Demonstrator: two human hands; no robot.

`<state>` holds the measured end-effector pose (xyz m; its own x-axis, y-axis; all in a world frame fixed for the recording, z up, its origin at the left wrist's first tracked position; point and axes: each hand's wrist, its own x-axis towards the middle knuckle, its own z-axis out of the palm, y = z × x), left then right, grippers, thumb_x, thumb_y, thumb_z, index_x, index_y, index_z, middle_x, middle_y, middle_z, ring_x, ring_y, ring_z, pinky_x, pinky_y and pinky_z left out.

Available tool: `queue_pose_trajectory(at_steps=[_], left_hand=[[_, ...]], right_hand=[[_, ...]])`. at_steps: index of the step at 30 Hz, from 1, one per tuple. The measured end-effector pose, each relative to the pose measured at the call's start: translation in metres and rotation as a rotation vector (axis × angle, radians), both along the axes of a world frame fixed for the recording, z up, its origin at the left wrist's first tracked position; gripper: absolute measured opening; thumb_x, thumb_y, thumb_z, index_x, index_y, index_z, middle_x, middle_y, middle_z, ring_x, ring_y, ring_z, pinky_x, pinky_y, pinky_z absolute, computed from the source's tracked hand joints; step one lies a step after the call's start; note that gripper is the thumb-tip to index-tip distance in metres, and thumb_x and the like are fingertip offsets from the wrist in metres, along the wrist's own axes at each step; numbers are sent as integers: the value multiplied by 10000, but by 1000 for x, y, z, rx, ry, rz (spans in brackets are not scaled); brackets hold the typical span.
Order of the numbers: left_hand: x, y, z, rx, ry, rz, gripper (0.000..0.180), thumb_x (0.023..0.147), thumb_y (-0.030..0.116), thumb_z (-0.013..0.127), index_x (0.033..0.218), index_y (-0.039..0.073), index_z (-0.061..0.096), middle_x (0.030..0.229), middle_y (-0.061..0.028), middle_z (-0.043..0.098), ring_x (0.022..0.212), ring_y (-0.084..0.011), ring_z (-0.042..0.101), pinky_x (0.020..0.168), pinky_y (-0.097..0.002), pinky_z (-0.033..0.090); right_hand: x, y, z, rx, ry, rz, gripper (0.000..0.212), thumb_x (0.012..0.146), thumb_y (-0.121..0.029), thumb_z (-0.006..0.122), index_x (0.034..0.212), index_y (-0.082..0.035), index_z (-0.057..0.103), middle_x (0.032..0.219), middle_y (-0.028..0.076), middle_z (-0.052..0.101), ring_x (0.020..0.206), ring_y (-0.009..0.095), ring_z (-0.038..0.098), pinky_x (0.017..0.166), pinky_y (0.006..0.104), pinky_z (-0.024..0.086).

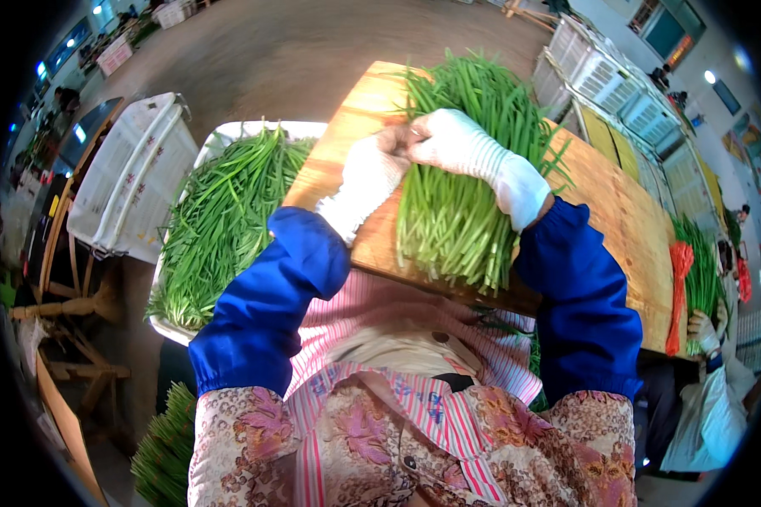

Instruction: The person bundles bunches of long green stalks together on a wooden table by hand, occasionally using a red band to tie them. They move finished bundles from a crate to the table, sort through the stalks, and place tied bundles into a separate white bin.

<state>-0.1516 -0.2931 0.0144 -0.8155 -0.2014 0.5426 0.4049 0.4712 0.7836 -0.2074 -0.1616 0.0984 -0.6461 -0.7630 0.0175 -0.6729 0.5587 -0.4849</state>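
A thick bundle of garlic chives (461,215) lies on the wooden board (368,106) in front of me, leaf tips pointing away and pale cut stems toward me. My right hand (452,139), in a white glove with bare fingertips, reaches across the top of the bundle. Just left of the chives is my left hand (372,173), gloved the same way. The fingertips of both hands meet in a pinch at the bundle's left side. Whatever is between them is too small or hidden to make out.
Left of the board, a white crate (221,135) is heaped with loose chives (228,220). Stacked white crates (131,173) stand farther left. At the right end hang red strips (679,291), beside a co-worker's gloved hand (703,331) on another bundle. More greens (167,448) stand at lower left.
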Motion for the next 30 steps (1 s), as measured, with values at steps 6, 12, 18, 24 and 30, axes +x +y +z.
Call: queue_pose_trajectory(at_steps=[6, 12, 18, 24, 30], left_hand=[[13, -12, 6, 515, -351, -264, 213, 826, 10, 524, 1007, 5, 635, 726, -4, 596, 607, -77, 510, 603, -193, 431], [19, -9, 12, 899, -389, -299, 250, 704, -61, 529, 926, 11, 618, 702, -36, 581, 552, -108, 485, 542, -203, 430], [9, -11, 3, 842, -374, -345, 162, 819, -17, 544, 964, 22, 606, 734, -27, 600, 538, -92, 507, 478, -199, 426], [26, -10, -4, 638, -305, -257, 89, 849, 4, 566, 907, 3, 633, 787, -9, 618, 611, -75, 519, 569, -189, 423], [22, -14, -5, -75, 47, -217, 154, 860, -31, 532, 992, -10, 608, 861, -33, 615, 788, -109, 542, 755, -212, 428]], right_hand=[[50, 93, 82, -537, -78, -337, 236, 845, -232, 568, 934, -30, 651, 712, 125, 635, 646, 163, 600, 599, 307, 469], [65, 210, 19, 161, 195, -458, 271, 781, -228, 598, 975, -47, 650, 884, 186, 647, 812, 319, 631, 742, 374, 494], [56, 176, -38, 645, 378, -549, 188, 751, -219, 588, 817, -48, 629, 844, 156, 631, 815, 349, 609, 703, 428, 489], [79, 193, -30, 55, 311, -518, 140, 729, -124, 604, 828, -28, 629, 776, 129, 650, 692, 241, 638, 598, 344, 487], [86, 167, -28, -861, -466, -657, 137, 802, -92, 579, 908, -9, 605, 772, 52, 647, 681, 141, 615, 605, 243, 480]])
